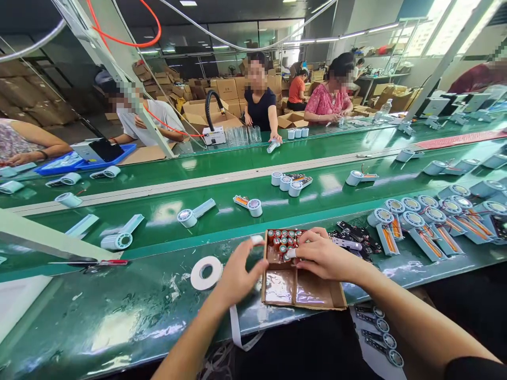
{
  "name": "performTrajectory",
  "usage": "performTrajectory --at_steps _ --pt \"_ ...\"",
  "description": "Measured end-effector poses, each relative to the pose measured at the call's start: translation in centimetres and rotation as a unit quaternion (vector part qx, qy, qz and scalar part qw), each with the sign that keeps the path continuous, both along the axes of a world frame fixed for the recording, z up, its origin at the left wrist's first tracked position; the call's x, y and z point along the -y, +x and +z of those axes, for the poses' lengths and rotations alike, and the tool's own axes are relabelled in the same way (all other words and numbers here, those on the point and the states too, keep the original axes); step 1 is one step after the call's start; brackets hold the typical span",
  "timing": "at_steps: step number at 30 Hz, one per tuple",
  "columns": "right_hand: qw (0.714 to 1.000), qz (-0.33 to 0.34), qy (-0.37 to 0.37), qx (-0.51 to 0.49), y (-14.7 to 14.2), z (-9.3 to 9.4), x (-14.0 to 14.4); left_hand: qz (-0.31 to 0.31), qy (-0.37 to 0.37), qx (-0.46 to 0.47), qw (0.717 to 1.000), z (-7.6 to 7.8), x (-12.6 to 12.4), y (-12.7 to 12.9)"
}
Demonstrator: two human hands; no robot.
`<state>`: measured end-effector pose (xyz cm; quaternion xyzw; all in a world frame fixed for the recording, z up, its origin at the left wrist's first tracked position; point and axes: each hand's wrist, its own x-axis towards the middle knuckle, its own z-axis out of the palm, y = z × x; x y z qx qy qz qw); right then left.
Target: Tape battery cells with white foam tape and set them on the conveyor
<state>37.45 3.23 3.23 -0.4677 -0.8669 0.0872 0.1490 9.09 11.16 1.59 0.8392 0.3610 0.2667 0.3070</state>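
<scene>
A shallow cardboard box [320, 305] with dividers sits at the table edge before me. Its far left part holds several upright red-wrapped cylindrical battery cells [282, 236]. My right hand [327, 254] reaches into the box from the right, fingers pinched at a battery cell at the near side of the group; the fingers partly cover it. A white cover is on one of its fingertips. At the box's left edge, my left hand [240, 272] is open, thumb and forefinger apart, holding nothing; its forefinger also wears a white cover.
A roll of white tape [206, 272] lies left of the box. Right of it are dark circuit boards [356, 240] and rows of white fan-like units [414, 219]. Beyond runs a green conveyor [158, 203] with scattered units. Red-handled pliers [113, 262] lie left. Co-workers sit opposite.
</scene>
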Motion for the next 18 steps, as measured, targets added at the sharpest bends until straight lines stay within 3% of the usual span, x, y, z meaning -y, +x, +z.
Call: performTrajectory --at_steps 2,4,10,15,18 --pt "1.0 0.011 -0.003 0.014 0.1 -0.1 0.0 -0.029 0.009 -0.038 0.999 -0.7 2.9 0.0" --pt "0.998 0.04 0.0 0.05 -0.5 -0.4 0.0 -0.033 0.022 -0.066 0.997 -1.6 4.3 0.7" --pt "0.997 0.026 0.033 0.07 -1.5 -1.1 -0.6 -0.02 0.016 -0.077 0.997 -3.0 4.6 2.4" --pt "0.994 -0.017 -0.003 -0.112 0.3 0.1 -0.3 -0.046 0.013 -0.008 0.999 -1.6 5.9 1.5" --pt "0.955 -0.02 -0.039 -0.292 0.8 0.3 0.6 -0.074 0.006 0.03 0.997 -0.9 6.8 1.3"
